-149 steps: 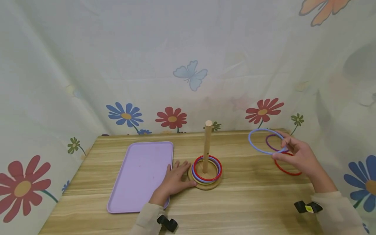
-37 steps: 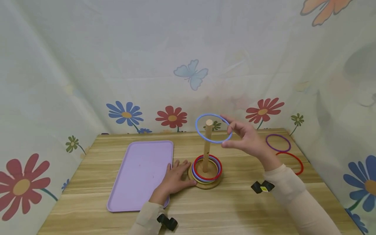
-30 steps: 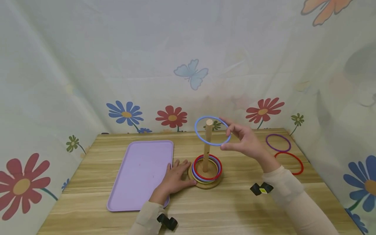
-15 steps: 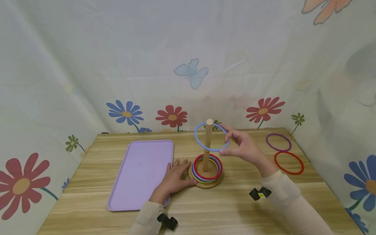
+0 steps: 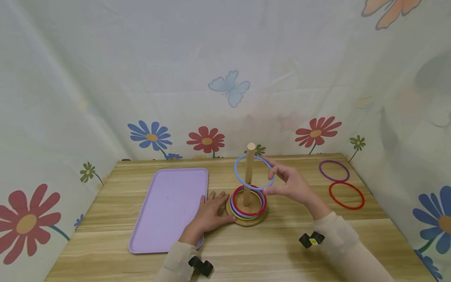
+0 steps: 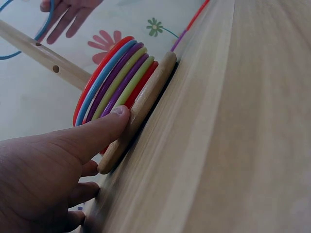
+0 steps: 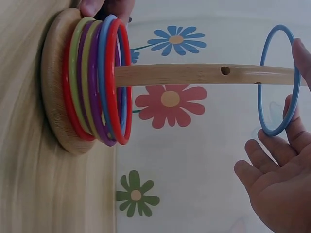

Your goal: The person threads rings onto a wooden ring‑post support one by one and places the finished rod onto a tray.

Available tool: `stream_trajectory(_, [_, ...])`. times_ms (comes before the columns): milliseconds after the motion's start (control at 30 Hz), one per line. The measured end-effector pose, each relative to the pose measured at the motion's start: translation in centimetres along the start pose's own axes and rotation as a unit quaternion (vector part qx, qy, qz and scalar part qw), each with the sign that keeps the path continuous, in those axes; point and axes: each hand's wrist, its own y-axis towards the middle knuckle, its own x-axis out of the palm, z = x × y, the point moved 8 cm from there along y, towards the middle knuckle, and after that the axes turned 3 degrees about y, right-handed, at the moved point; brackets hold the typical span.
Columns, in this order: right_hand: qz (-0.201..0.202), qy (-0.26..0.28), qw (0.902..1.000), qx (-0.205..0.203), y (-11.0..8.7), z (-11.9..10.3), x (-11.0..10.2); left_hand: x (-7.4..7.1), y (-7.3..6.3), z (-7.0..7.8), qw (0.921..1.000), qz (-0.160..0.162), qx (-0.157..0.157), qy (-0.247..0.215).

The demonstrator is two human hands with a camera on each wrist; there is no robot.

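In the head view a wooden post (image 5: 249,166) rises from a round base (image 5: 248,223). Red, blue, purple and yellow-green rings (image 7: 125,109) lie stacked around its foot. My right hand (image 5: 294,187) pinches a light blue ring (image 5: 235,168) between thumb and fingers. This ring encircles the post, tilted in the head view, and hangs above the stack with a gap, as the right wrist view shows. My left hand (image 5: 209,215) rests beside the base with fingers spread, its thumb (image 6: 109,124) touching the base's edge.
A purple ring (image 5: 320,170) and a red ring (image 5: 363,199) lie on the table (image 5: 282,250) at the right. On the left is a lilac tray (image 5: 165,207), partly under my left forearm. A flowered cloth (image 5: 176,78) borders the table's back and sides.
From the right, my right hand has brought the blue ring over the post's top and lowered it partway down. My left hand has stayed by the base.
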Motion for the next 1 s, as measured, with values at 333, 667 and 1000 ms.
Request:
stream_trajectory(333, [0.000, 0.010, 0.9997, 0.023, -0.7, 1.4, 0.5, -0.2, -0.1, 0.3, 1.0000, 0.001, -0.003, 0.003])
stream_trajectory(667, [0.006, 0.006, 0.9992, 0.038, -1.0, 2.5, 0.7, -0.1, 0.0, 0.1, 1.0000, 0.001, 0.001, 0.007])
stream_trajectory(1000, [0.002, -0.003, 0.9988, 0.049, -1.5, 4.1, 1.3, 0.0, 0.0, 0.1, 1.0000, 0.000, -0.001, 0.002])
